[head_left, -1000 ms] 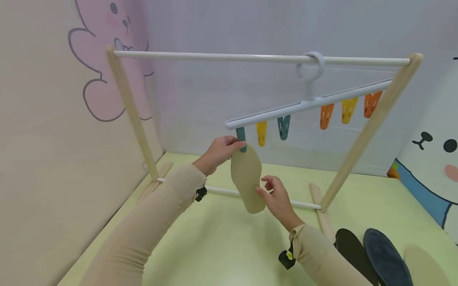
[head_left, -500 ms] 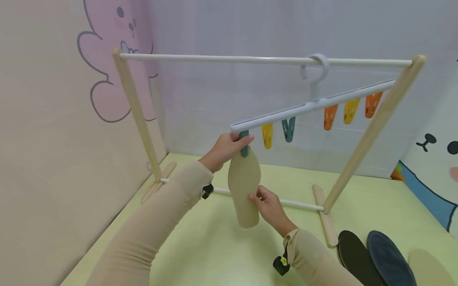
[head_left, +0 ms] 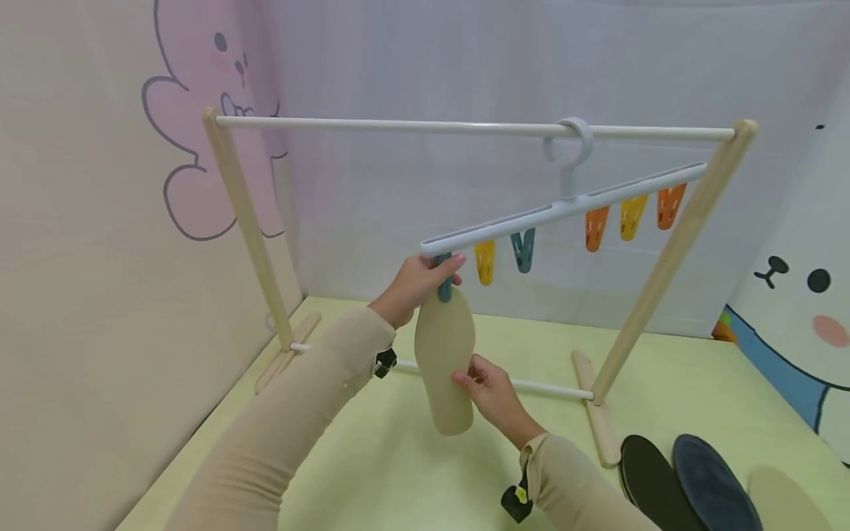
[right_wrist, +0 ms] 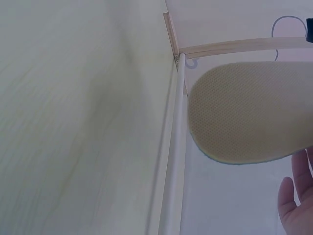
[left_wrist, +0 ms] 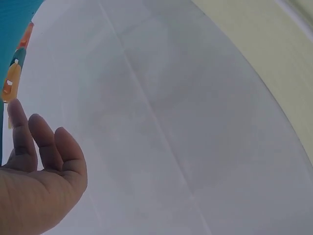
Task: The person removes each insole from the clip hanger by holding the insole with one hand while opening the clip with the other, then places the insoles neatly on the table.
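Observation:
A beige insole [head_left: 443, 354] hangs upright, with its top edge at the lower tip of a teal clip [head_left: 445, 292] under the left end of a white hanger [head_left: 505, 223]. My left hand [head_left: 413, 289] pinches that clip, the thumb lying across its front. My right hand [head_left: 494, 397] grips the insole's lower right edge, thumb on the near face and fingers mostly hidden behind. In the right wrist view the insole [right_wrist: 244, 112] shows a fine dotted texture. The left wrist view has my left hand [left_wrist: 44, 171] with fingers pointing up, near an orange-yellow clip [left_wrist: 11, 81].
A wooden rack with a white top rod [head_left: 398, 127] carries the hanger, tilted lower at left. Along it hang a yellow clip [head_left: 485, 263], another teal clip [head_left: 523, 251] and several others. Black [head_left: 654, 476], dark blue [head_left: 713, 479] and beige [head_left: 786, 498] insoles lie front right.
The insole has swung from a slant to nearly straight down and sits slightly lower. My right hand has shifted down and left with it, its thumb now further onto the face. My left hand stays at the clip.

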Available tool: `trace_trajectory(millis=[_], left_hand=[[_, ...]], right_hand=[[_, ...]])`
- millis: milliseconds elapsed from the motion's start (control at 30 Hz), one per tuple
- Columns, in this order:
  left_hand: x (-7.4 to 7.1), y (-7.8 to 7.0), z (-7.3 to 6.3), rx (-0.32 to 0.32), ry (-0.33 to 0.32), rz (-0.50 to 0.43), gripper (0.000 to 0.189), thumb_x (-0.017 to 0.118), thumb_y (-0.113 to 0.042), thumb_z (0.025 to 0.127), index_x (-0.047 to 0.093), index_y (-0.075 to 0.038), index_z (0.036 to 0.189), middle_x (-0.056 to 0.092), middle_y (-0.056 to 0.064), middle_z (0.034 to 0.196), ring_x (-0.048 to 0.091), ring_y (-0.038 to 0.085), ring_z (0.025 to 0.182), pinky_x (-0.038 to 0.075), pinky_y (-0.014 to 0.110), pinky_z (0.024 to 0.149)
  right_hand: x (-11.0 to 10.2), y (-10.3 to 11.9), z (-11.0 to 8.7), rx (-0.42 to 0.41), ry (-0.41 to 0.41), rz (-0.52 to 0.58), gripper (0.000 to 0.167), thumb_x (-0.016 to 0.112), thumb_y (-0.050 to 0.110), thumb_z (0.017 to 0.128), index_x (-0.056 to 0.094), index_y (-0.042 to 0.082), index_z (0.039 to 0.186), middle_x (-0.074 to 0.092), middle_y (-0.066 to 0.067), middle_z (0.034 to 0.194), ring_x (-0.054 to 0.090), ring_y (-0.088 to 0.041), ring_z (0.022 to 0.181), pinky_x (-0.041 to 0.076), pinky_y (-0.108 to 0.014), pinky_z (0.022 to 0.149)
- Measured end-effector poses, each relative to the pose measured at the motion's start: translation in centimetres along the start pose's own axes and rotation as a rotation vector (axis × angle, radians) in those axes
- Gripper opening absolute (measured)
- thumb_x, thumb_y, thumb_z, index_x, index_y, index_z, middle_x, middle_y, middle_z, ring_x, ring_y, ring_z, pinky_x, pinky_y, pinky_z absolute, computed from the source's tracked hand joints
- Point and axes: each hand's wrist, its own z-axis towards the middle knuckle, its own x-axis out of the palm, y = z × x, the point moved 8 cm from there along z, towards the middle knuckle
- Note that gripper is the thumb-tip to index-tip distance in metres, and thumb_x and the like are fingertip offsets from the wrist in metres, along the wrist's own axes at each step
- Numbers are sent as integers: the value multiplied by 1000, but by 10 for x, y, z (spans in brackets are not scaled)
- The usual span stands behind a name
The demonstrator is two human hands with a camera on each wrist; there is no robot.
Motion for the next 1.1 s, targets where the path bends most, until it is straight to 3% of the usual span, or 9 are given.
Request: trace_trajectory(millis=[367,633,1100], left_hand=[[5,2,1,17,41,-61,28,59,-27,96,60,-4,112,65,3,79,58,20,90,40,29,80],[8,0,1,35,37,-105,28,59,-24,97,62,-4,116,70,16,101,54,22,114,35,34,96],[13,0,0,-3,56,-89,33,58,-21,97,60,-5,126,66,16,117,48,25,127,28,41,108]], right_hand=[[2,-4,1,-2,45,24,15,61,2,90,61,-10,99,64,-18,86,56,-17,77,47,-29,69],[4,-9,2,36,25,65,9,59,-1,91,60,-10,94,64,-18,86,56,-17,77,47,-28,69],[1,-11,-1,38,13,95,9,60,-2,91,60,-11,93,64,-19,86,55,-14,75,47,-27,68]])
